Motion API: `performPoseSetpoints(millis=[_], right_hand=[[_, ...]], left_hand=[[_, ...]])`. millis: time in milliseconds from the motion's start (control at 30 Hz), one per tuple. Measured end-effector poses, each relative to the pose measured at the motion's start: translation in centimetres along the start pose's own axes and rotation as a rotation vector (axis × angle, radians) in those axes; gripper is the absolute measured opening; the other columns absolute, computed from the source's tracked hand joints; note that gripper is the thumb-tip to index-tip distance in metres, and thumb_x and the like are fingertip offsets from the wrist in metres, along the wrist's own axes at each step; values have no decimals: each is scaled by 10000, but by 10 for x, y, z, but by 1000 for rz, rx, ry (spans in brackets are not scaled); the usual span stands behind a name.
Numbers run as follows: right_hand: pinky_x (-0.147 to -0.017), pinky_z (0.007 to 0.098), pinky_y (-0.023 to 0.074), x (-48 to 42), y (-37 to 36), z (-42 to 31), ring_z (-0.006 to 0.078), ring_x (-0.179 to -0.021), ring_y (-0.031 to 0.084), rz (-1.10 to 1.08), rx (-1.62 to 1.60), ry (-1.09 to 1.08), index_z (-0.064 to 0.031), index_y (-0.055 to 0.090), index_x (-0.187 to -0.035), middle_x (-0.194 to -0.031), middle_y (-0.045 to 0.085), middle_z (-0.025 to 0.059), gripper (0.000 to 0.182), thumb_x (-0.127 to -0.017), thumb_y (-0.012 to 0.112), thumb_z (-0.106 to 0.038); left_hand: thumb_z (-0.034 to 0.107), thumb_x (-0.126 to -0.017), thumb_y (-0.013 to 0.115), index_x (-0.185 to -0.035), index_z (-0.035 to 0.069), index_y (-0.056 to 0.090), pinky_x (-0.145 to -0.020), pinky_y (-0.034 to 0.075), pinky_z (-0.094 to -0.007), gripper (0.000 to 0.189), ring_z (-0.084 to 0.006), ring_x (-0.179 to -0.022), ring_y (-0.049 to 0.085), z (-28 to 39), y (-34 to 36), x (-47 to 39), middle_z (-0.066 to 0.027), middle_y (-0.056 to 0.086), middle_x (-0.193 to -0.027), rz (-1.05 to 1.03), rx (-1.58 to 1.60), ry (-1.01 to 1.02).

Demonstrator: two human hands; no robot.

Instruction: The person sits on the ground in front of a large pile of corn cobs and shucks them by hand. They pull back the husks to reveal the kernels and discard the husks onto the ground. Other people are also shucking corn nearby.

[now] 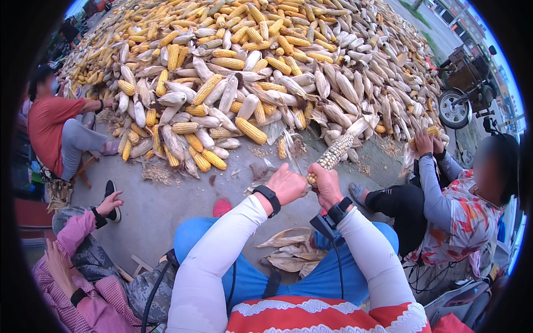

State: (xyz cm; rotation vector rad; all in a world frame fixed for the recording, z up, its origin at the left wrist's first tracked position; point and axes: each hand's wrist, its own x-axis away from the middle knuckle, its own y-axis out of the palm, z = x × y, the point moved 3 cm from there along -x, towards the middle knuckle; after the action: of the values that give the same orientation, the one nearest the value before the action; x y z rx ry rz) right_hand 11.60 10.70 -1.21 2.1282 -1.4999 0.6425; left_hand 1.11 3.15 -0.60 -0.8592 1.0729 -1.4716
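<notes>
My right hand (325, 183) is closed around the lower end of an ear of corn (336, 150) with pale, patchy kernels. The ear tilts up to the right, and dry husk (361, 125) shows at its far end. Close beside it, my left hand (286, 185) forms a fist, with a thin strip of dry husk (293, 156) rising from it. Both hands are above the concrete ground, in front of a large heap of corn (233, 62). Bare yellow ears and ears still in husk are mixed in the heap. Loose husks (291, 254) lie between my feet.
At the right, a person (454, 204) holds an ear of corn. A person in a red shirt (58, 125) reaches to the heap at the left. Nearer left sits a person in pink sleeves (79, 249). A motor vehicle (466, 87) stands beyond the heap. Black cables (339, 266) hang near my arms.
</notes>
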Motion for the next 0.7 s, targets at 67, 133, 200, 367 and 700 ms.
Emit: performPoseSetpoints(millis=[67,133,200,367,700], right_hand=[[-472,298,406,5,0,-2,127,-541,524,-34,36,47,1,598,-733,-691,578,37,133,-707,650,-119],[-480,297,413,3,-2,-1,131,-551,528,-74,45,92,0,599,-738,-695,578,40,136,-710,646,-124],[-489,301,427,0,-4,0,137,-565,536,-102,68,89,-1,596,-749,-701,579,44,139,-715,643,-128],[-529,327,482,-15,-9,6,156,-590,562,-248,-41,202,-17,580,-806,-714,577,48,147,-743,625,-142],[-574,356,488,-26,-10,2,154,-611,551,-265,-295,286,-130,536,-818,-698,557,8,114,-788,609,-213]], left_hand=[[235,-762,592,-646,98,597,-693,384,-404,179,-263,-610,608,1,4,2,-89,627,-636,-24,-17,22],[207,-765,574,-652,102,595,-703,383,-401,155,-250,-613,603,2,4,2,-78,625,-638,-33,-68,63],[173,-767,556,-664,103,595,-710,382,-400,131,-237,-619,599,3,5,3,-69,621,-642,-33,-147,122],[130,-759,542,-695,100,569,-691,384,-375,76,-217,-645,598,0,-5,2,-56,600,-644,95,-227,191],[137,-686,607,-678,120,509,-675,374,-337,100,-194,-652,576,-11,-19,8,-27,552,-631,327,-104,94]])
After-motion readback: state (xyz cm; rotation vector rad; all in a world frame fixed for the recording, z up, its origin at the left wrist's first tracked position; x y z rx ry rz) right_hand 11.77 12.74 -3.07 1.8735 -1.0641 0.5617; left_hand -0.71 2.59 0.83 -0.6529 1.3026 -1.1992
